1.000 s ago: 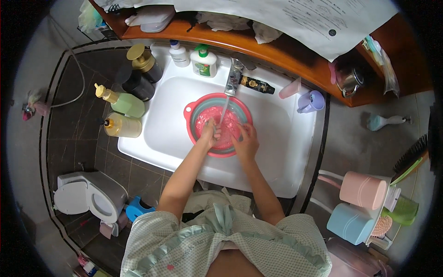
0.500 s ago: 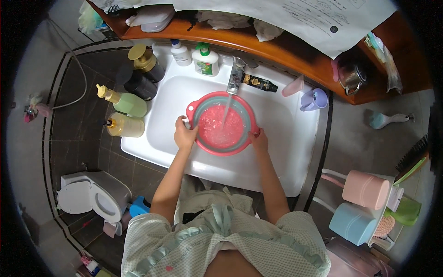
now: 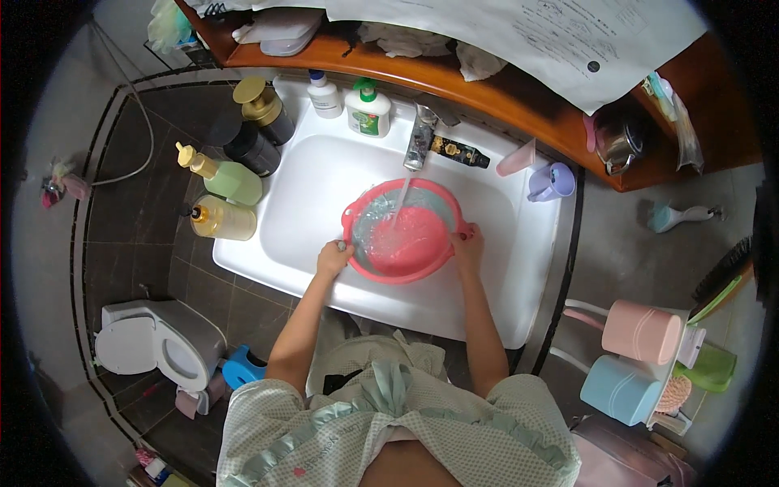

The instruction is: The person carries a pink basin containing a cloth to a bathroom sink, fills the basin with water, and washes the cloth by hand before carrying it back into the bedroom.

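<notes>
A round pink basin (image 3: 418, 273) with a grey-blue inner wall is under the faucet (image 3: 419, 136), over the white sink (image 3: 296, 183). A stream of water (image 3: 402, 197) falls into it, and rippling water shows inside. The basin looks tilted, with the water gathered toward its far left. My left hand (image 3: 333, 259) pinches its near-left rim, the fingertips partly hidden. At the right side, my right hand (image 3: 467, 247) has its fingers closed round the handle tab.
A white pump bottle (image 3: 367, 111), a black tube (image 3: 460, 152) and a purple cup (image 3: 552, 182) stand or lie along the sink's back edge. Green (image 3: 233, 180) and yellow (image 3: 225, 218) pump bottles are at its left. A wooden shelf (image 3: 389, 71) overhangs the back.
The basin has shifted slightly right and toward me and has tipped, so the water has moved within it. Both hands have kept hold, the left now lower on the rim.
</notes>
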A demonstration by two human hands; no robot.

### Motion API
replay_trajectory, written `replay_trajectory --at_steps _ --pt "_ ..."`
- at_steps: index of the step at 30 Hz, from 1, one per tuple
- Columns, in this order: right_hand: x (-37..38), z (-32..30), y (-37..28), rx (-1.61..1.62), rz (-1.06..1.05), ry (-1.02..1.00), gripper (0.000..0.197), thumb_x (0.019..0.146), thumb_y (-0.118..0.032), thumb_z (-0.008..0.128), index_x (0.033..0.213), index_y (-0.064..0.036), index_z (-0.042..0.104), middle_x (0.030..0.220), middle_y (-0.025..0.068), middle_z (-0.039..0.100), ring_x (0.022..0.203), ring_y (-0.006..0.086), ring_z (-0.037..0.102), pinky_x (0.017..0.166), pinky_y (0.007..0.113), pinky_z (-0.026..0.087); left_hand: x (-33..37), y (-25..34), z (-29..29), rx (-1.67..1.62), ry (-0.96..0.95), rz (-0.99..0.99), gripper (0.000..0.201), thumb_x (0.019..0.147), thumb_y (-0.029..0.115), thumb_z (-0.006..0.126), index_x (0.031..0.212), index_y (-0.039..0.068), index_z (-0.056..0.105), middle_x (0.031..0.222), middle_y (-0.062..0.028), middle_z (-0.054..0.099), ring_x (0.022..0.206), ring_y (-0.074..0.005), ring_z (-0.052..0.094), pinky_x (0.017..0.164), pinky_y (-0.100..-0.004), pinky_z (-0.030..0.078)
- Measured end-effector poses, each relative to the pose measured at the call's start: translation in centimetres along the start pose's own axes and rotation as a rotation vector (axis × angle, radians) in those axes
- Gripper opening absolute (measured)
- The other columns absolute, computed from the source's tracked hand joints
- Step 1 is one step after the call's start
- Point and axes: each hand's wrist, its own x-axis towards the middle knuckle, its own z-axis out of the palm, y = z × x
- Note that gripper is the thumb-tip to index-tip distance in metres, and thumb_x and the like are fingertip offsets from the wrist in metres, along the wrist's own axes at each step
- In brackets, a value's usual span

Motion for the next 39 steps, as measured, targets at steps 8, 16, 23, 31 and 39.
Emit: replay_trajectory --at_steps 8,16,23,31,39 --pt "-2.4 -2.8 -8.7 -0.014 -0.111 -0.028 0.017 0.068 -0.007 0.060 0.079 -0.0005 0.049 0.061 0.0059 0.050 0.056 0.0147 0.048 0.056 0.028 0.041 -1.0 1.8 1.7 0.113 -0.316 0.087 0.034 0.069 0.034 0.058 0.071 0.000 0.061 0.058 -0.0111 0.059 0.054 -0.0205 0.059 0.055 -0.0326 0.046" --pt "-5.2 -4.5 -14.2 -0.084 -0.225 -0.035 0.013 0.073 -0.006 0.057 0.080 -0.0007 0.048 0.060 0.0069 0.052 0.055 0.0141 0.050 0.054 0.029 0.041 -1.7 5.0 7.1 0.031 -0.529 0.143 0.032 0.074 0.032 0.059 0.086 0.001 0.061 0.059 -0.0074 0.057 0.048 -0.0144 0.054 0.044 -0.0288 0.044" --pt "-8.6 -5.8 -19.5 -0.275 -0.384 0.044 0.013 0.072 -0.005 0.059 0.080 -0.0033 0.049 0.057 0.0088 0.051 0.049 0.0169 0.052 0.048 0.028 0.041 -2.2 8.9 12.9 -0.257 -0.724 0.271 0.033 0.077 0.038 0.059 0.089 0.007 0.060 0.063 -0.0022 0.055 0.046 -0.0110 0.048 0.038 -0.0262 0.041" --pt "-10.3 -6.7 -21.3 -0.328 -0.503 0.101 0.011 0.072 0.000 0.057 0.076 -0.0019 0.046 0.053 0.0042 0.045 0.047 0.0081 0.043 0.044 0.022 0.035 -4.8 13.6 16.4 -0.333 -0.862 0.192 0.027 0.077 0.034 0.058 0.082 0.007 0.059 0.057 -0.0029 0.051 0.045 -0.0131 0.047 0.035 -0.0272 0.038" --pt "-6.5 -6.7 -15.7 -0.120 -0.445 0.078 0.009 0.074 0.000 0.056 0.076 -0.0018 0.046 0.055 0.0022 0.045 0.050 0.0065 0.042 0.045 0.022 0.034 -0.8 6.4 12.8 -0.451 -0.480 -0.113 0.031 0.075 0.031 0.060 0.097 0.009 0.057 0.062 -0.0045 0.055 0.046 -0.0146 0.050 0.038 -0.0292 0.041"
